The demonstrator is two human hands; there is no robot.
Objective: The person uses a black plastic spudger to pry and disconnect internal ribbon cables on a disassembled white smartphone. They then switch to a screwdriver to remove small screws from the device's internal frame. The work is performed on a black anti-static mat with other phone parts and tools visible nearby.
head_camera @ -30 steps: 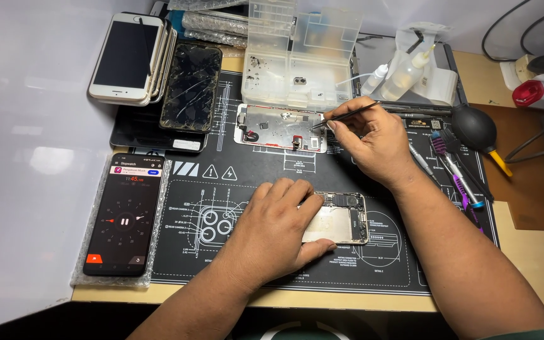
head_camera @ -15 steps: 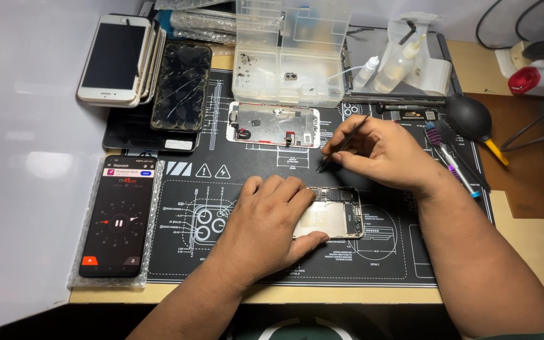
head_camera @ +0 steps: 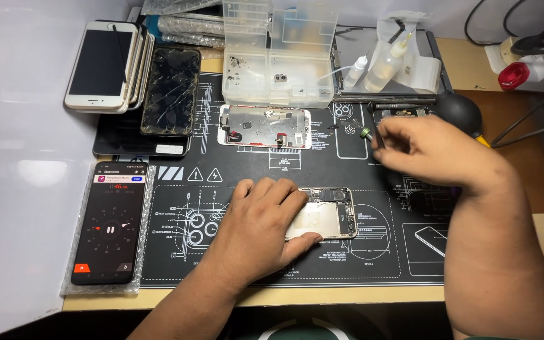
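Observation:
My left hand [head_camera: 259, 220] lies flat on the left half of an opened phone body [head_camera: 332, 214], pressing it onto the black repair mat [head_camera: 322, 170]. My right hand [head_camera: 439, 151] hovers over the mat's right side, its fingers pinched on a thin dark tool [head_camera: 378, 137] that is blurred. A small green-ringed screwdriver [head_camera: 364, 132] lies just left of those fingertips. A detached display assembly [head_camera: 264, 126], metal back plate up, rests at the mat's far middle, apart from both hands.
A phone showing a stopwatch [head_camera: 109, 223] lies at the left on bubble wrap. A stack of phones [head_camera: 105, 63] and a cracked phone [head_camera: 171, 91] sit far left. A clear parts box [head_camera: 278, 53], dropper bottles [head_camera: 385, 63] and a black blower bulb [head_camera: 458, 110] line the back.
My right hand has moved from over the display assembly to the right side of the mat, still holding the thin tool. My left hand has stayed on the phone body.

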